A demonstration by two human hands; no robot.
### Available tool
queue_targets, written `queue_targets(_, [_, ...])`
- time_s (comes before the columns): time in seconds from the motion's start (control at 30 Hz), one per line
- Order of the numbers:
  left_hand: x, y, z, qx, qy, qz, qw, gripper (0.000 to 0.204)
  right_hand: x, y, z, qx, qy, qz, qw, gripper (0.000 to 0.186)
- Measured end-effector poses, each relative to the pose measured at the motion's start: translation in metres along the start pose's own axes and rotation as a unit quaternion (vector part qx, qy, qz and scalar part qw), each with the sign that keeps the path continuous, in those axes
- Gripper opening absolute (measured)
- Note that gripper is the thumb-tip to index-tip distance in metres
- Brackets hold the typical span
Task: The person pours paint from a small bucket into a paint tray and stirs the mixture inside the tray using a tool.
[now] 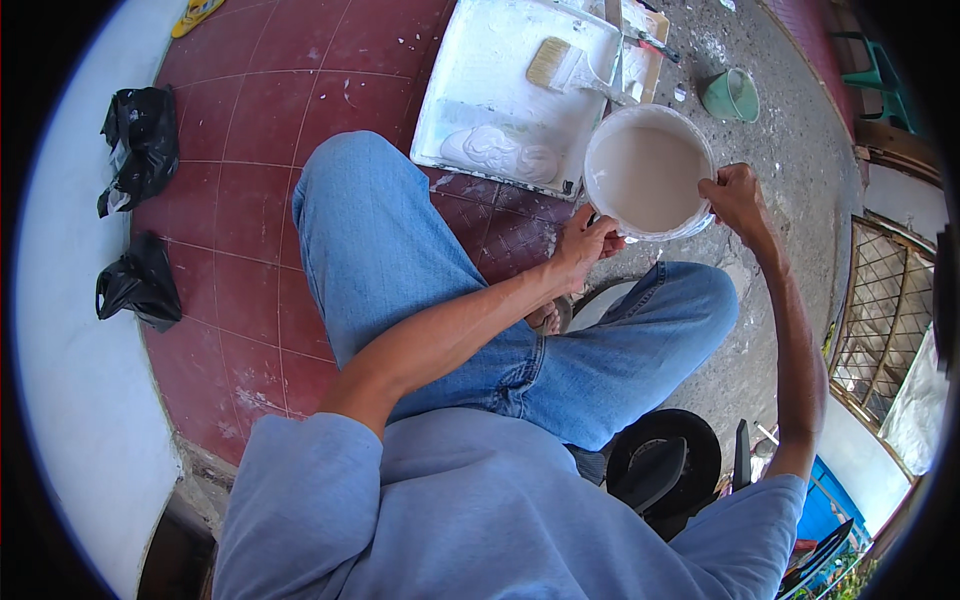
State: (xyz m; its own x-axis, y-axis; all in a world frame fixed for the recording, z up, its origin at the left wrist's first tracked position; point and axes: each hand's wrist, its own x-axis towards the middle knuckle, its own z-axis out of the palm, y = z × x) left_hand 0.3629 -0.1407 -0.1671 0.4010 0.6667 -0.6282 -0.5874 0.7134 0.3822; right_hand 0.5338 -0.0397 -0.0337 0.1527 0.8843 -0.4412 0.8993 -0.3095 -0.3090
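Note:
A round white bucket (592, 170) with pale beige liquid (648, 178) in it is held up in front of my knees. My left hand (588, 245) grips its near left side, fingers curled at the lower edge. On the right, my right hand (736, 198) is closed on the bucket's rim. Just left of the bucket lies a white tray (470, 60), smeared with white. A thick white mass (500, 150) sits in the tray's near end. A wide brush with tan bristles (548, 64) rests across the tray's right side.
Beyond the bucket stands a green plastic cup (732, 96) on rough concrete. A red-handled tool (655, 46) lies by the tray. Two black plastic bags (142, 145) sit along the white wall at left. Dark red tiles (250, 220) cover the left floor. A green chair (885, 85) is far right.

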Motion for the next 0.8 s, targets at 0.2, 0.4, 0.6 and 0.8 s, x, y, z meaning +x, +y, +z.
queue_targets(0.2, [0.005,-0.004,-0.005,-0.020,-0.012,-0.030,0.999,0.029,-0.001,-0.005,0.002,-0.018,0.002,-0.009,1.000,0.028])
queue_targets(0.4, [0.010,-0.005,-0.011,-0.030,-0.023,-0.045,0.998,0.026,0.000,-0.008,0.004,-0.028,0.001,-0.012,1.000,0.027])
queue_targets(0.6, [0.012,-0.006,-0.013,-0.035,-0.028,-0.050,0.998,0.024,-0.001,-0.013,0.003,-0.036,-0.001,-0.008,0.999,0.027])
queue_targets(0.8, [0.011,-0.005,-0.013,-0.031,-0.032,-0.055,0.998,0.022,-0.001,-0.013,0.004,-0.036,-0.003,-0.002,0.999,0.026])
